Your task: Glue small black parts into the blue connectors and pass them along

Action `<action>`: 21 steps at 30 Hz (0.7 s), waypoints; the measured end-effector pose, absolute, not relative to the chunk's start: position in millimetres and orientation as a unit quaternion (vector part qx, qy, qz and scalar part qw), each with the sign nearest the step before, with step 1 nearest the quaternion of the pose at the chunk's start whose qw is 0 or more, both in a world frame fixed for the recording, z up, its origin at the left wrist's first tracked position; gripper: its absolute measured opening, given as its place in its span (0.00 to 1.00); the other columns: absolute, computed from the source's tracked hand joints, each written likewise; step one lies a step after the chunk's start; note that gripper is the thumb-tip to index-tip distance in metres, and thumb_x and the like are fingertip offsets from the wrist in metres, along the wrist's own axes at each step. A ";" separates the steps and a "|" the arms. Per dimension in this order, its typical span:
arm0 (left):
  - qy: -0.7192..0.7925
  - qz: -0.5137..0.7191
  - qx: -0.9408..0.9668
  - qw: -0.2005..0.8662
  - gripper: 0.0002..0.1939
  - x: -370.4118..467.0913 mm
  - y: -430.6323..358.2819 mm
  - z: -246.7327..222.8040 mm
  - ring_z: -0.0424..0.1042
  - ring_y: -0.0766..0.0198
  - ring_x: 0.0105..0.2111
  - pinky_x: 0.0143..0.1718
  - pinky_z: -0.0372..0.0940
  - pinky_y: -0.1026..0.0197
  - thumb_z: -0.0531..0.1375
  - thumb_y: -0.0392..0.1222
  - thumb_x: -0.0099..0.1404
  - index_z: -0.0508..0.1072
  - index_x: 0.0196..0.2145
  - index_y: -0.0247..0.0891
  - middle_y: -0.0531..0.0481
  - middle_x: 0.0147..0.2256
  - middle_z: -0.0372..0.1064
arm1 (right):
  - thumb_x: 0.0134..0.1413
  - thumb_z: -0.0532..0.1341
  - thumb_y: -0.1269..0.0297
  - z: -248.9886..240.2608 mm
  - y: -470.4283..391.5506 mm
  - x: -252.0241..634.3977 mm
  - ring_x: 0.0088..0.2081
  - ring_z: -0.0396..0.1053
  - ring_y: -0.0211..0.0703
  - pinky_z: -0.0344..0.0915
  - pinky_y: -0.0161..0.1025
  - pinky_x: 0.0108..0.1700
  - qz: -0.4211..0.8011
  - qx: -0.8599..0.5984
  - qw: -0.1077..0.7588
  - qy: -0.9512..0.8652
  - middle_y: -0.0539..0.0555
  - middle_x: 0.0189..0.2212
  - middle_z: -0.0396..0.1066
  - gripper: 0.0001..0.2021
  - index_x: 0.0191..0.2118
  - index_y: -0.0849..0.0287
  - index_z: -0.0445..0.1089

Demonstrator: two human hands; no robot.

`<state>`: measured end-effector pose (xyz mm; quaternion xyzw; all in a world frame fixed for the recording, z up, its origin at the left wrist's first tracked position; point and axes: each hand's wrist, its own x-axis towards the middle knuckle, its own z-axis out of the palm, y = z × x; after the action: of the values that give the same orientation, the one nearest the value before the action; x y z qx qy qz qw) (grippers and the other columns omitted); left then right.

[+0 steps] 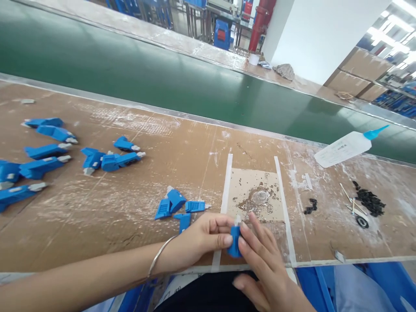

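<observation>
A small blue plastic piece with a pale grey tip (234,242) stands near the table's front edge, its tip pointing away from me. My left hand (208,236) pinches it between thumb and fingers from the left. From the right, my right hand (263,255) has its fingers stretched out and their tips against the piece, with the thumb held apart. Just left of my hands lie several similar blue plastic pieces (176,199). Beyond my hands is a cardboard square (238,184) smeared with clear, wet-looking liquid, between two white tape strips (226,186).
More blue pieces (120,161) are spread over the left of the cardboard-covered table (130,234). To the right lie a squeeze bottle with a blue nozzle (344,149), small black parts (370,203) and thin sticks (346,193). A green conveyor belt (182,82) runs behind.
</observation>
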<state>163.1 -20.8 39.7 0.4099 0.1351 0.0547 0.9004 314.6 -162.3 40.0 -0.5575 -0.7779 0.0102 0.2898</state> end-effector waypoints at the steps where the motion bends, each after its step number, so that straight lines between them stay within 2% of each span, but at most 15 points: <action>1: 0.135 0.048 0.451 0.881 0.14 161.1 -18.0 48.9 0.71 0.64 0.32 0.37 0.65 0.64 0.67 0.50 0.57 0.77 0.35 0.36 0.49 0.31 0.74 | 0.68 0.50 0.66 44.8 -165.3 324.9 0.66 0.48 0.58 0.60 0.55 0.59 0.006 -0.568 0.298 -0.767 0.58 0.62 0.59 0.26 0.69 0.57 0.45; 3: 0.162 0.063 0.569 0.804 0.11 154.9 -6.4 67.5 0.72 0.62 0.33 0.38 0.66 0.62 0.65 0.49 0.60 0.77 0.35 0.38 0.49 0.32 0.75 | 0.67 0.52 0.68 53.5 -170.0 358.4 0.60 0.60 0.51 0.64 0.49 0.57 -0.053 -0.640 0.318 -0.697 0.56 0.59 0.63 0.22 0.64 0.53 0.55; 4: 0.193 0.094 0.637 0.740 0.11 150.6 2.8 74.9 0.72 0.60 0.34 0.38 0.66 0.61 0.63 0.49 0.61 0.77 0.35 0.39 0.48 0.33 0.75 | 0.66 0.53 0.69 57.0 -171.5 380.7 0.55 0.66 0.50 0.65 0.48 0.55 -0.100 -0.703 0.314 -0.630 0.56 0.55 0.67 0.19 0.60 0.53 0.61; 5: 0.234 0.135 0.703 0.658 0.11 145.7 14.0 80.2 0.73 0.59 0.35 0.40 0.66 0.59 0.62 0.49 0.62 0.76 0.37 0.40 0.48 0.34 0.75 | 0.65 0.54 0.66 59.9 -172.5 405.3 0.50 0.70 0.51 0.67 0.50 0.52 -0.143 -0.752 0.286 -0.576 0.58 0.51 0.70 0.14 0.54 0.55 0.67; 6: 0.278 0.180 0.761 0.558 0.12 140.0 26.9 82.8 0.73 0.57 0.36 0.41 0.67 0.57 0.61 0.50 0.62 0.76 0.39 0.40 0.47 0.35 0.75 | 0.65 0.52 0.62 61.8 -172.9 430.8 0.46 0.72 0.52 0.69 0.51 0.48 -0.135 -0.793 0.219 -0.553 0.58 0.49 0.71 0.14 0.50 0.56 0.69; 8: 0.362 0.235 0.841 0.326 0.16 126.5 54.2 80.4 0.72 0.51 0.41 0.47 0.65 0.50 0.57 0.49 0.64 0.74 0.44 0.36 0.43 0.40 0.74 | 0.60 0.52 0.57 62.6 -172.7 478.2 0.37 0.75 0.54 0.72 0.51 0.36 -0.083 -0.815 0.162 -0.550 0.59 0.43 0.74 0.16 0.44 0.58 0.73; 10: 0.419 0.213 0.875 0.117 0.18 110.3 78.0 71.1 0.69 0.43 0.47 0.52 0.61 0.42 0.51 0.43 0.67 0.71 0.47 0.29 0.34 0.44 0.72 | 0.54 0.52 0.55 58.8 -171.4 513.7 0.26 0.74 0.52 0.70 0.47 0.27 -0.037 -0.816 0.135 -0.561 0.57 0.34 0.76 0.16 0.38 0.57 0.74; 12: 0.451 0.167 0.877 -0.008 0.20 92.9 92.8 59.6 0.64 0.38 0.52 0.54 0.58 0.38 0.47 0.38 0.67 0.70 0.49 0.23 0.27 0.48 0.68 | 0.50 0.54 0.55 51.3 -169.6 535.2 0.22 0.74 0.50 0.67 0.44 0.22 -0.003 -0.814 0.123 -0.568 0.55 0.27 0.76 0.14 0.33 0.54 0.75; 14: 0.465 0.164 0.869 -0.046 0.20 77.2 96.3 49.6 0.60 0.37 0.56 0.56 0.57 0.37 0.47 0.37 0.68 0.69 0.50 0.23 0.25 0.53 0.63 | 0.46 0.55 0.55 42.3 -167.9 546.9 0.21 0.73 0.49 0.63 0.41 0.20 0.014 -0.811 0.122 -0.572 0.57 0.23 0.75 0.12 0.28 0.50 0.74; 16: 0.449 0.199 0.871 -0.019 0.19 66.0 89.9 43.7 0.58 0.41 0.59 0.59 0.55 0.39 0.48 0.40 0.69 0.69 0.51 0.29 0.29 0.56 0.60 | 0.42 0.55 0.56 33.8 -166.0 554.1 0.19 0.72 0.49 0.60 0.41 0.18 0.018 -0.810 0.127 -0.572 0.59 0.22 0.75 0.09 0.24 0.47 0.72; 18: 0.412 0.209 0.884 0.073 0.19 60.3 78.0 42.7 0.58 0.46 0.59 0.60 0.55 0.42 0.49 0.44 0.69 0.69 0.51 0.34 0.34 0.57 0.61 | 0.39 0.55 0.55 27.0 -163.3 560.0 0.18 0.71 0.50 0.59 0.43 0.18 0.021 -0.807 0.135 -0.575 0.61 0.22 0.74 0.08 0.22 0.46 0.71; 21: 0.349 0.159 0.888 0.252 0.19 61.5 60.8 47.5 0.59 0.51 0.58 0.61 0.55 0.46 0.52 0.47 0.68 0.69 0.54 0.39 0.40 0.57 0.61 | 0.36 0.58 0.51 20.4 -157.7 567.2 0.17 0.70 0.48 0.60 0.42 0.18 0.019 -0.798 0.157 -0.582 0.61 0.20 0.73 0.08 0.20 0.44 0.71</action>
<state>61.5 60.8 47.5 0.8882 0.3493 0.1592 0.2524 567.2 -157.7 20.4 -0.7976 -0.5822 0.0190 0.1565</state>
